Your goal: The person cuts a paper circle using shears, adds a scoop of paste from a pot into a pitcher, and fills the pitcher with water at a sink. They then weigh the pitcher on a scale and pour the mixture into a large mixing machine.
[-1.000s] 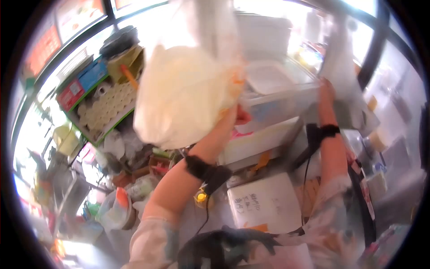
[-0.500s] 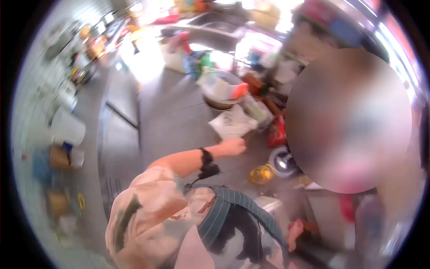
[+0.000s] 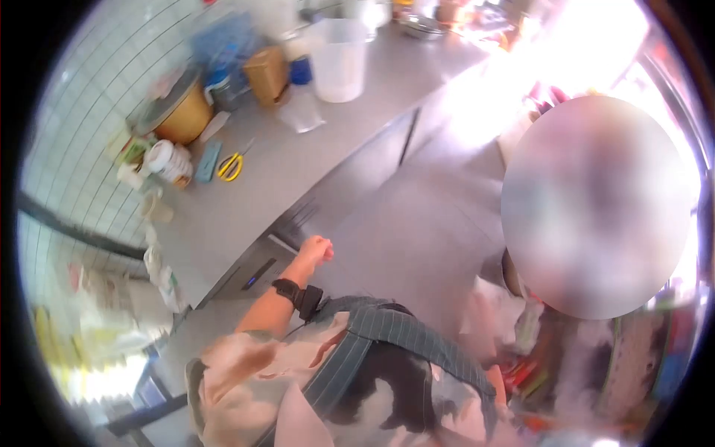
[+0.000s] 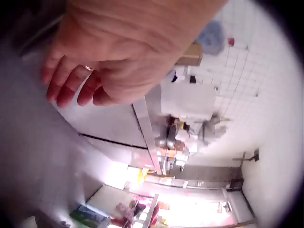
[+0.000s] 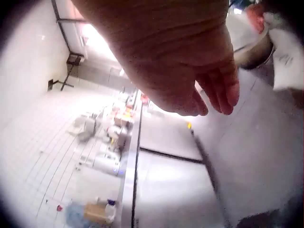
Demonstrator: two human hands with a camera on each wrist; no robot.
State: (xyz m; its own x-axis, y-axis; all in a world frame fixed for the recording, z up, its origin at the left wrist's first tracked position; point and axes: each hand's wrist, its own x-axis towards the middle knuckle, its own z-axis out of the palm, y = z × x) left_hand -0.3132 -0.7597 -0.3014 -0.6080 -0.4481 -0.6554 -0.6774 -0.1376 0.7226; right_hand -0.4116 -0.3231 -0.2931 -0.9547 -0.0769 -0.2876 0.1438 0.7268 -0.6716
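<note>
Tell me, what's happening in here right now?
A person is by a grey counter, handling nothing that shows: the left hand and the right hand both look empty and loosely curled. On the counter, yellow-handled scissors lie beside a blue object; a translucent container stands farther along.

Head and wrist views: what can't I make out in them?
Head: whatever the round, pale blurred patch covers.
Head: label on the white plastic jar; too small.
Right wrist: dark marks on the white sheet-like item; blurred.
Left wrist: back of the bare left hand; turned away.

Head view downward, wrist views share counter [image 3: 279,167]
</note>
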